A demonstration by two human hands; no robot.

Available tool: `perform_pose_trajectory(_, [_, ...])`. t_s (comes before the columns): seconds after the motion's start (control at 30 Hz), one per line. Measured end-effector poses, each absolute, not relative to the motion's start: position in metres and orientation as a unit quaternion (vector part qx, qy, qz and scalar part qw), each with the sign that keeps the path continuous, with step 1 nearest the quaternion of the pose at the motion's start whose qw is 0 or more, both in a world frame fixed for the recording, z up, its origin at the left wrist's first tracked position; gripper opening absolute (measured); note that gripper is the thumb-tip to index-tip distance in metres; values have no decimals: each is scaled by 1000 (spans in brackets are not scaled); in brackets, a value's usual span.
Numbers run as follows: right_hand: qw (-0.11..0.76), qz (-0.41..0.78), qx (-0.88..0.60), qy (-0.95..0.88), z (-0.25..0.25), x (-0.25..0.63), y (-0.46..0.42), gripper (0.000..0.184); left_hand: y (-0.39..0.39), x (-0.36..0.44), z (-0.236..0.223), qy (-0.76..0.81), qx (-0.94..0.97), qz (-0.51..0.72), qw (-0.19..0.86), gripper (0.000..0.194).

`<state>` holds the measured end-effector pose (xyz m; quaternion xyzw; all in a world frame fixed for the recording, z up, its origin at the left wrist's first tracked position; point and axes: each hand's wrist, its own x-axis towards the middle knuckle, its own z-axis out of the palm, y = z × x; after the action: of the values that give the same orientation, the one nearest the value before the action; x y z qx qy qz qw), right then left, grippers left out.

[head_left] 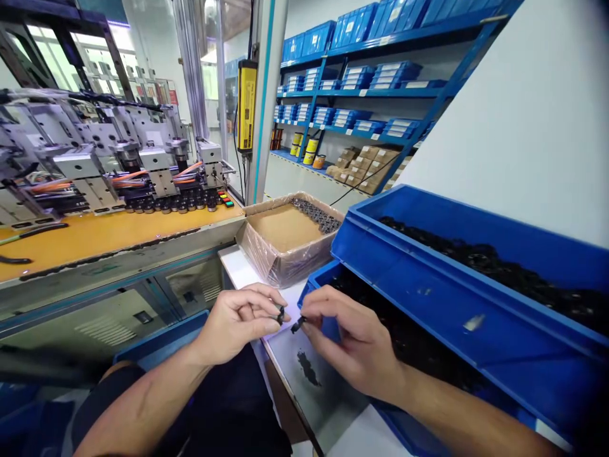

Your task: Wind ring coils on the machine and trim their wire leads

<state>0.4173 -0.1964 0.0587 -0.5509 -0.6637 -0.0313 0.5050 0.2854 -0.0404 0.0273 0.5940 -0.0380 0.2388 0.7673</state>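
Note:
My left hand (240, 320) is closed in a pinch on a small black part (280, 313) at its fingertips. My right hand (349, 339) pinches another small black part (297, 325) just to the right of it. The two parts are close together but apart, held above a grey metal sheet (328, 397) on the white bench. A dark smudge or pile of bits (308, 369) lies on that sheet below my hands.
Two stacked blue bins (428, 298) full of black parts stand at the right. A plastic-lined cardboard box (285, 244) with black rings sits behind my hands. A winding machine (118, 165) on an orange top (95, 238) fills the left. Blue shelving (361, 95) stands at the back.

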Motion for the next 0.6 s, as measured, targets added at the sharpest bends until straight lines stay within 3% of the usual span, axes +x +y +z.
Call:
perform_pose_trajectory(0.13, [527,-9,-545,-652,54,420,-198,16,-48,286,30,-32,600,239,763,44])
perform_pose_trajectory(0.47, [525,13,-554,-646,50,422,-189,15,-52,288,30,33,554,177,813,31])
perform_pose_trajectory(0.6, [507,-34,-538,-673,49,416,-186,23,-52,282,29,53,539,202,816,42])
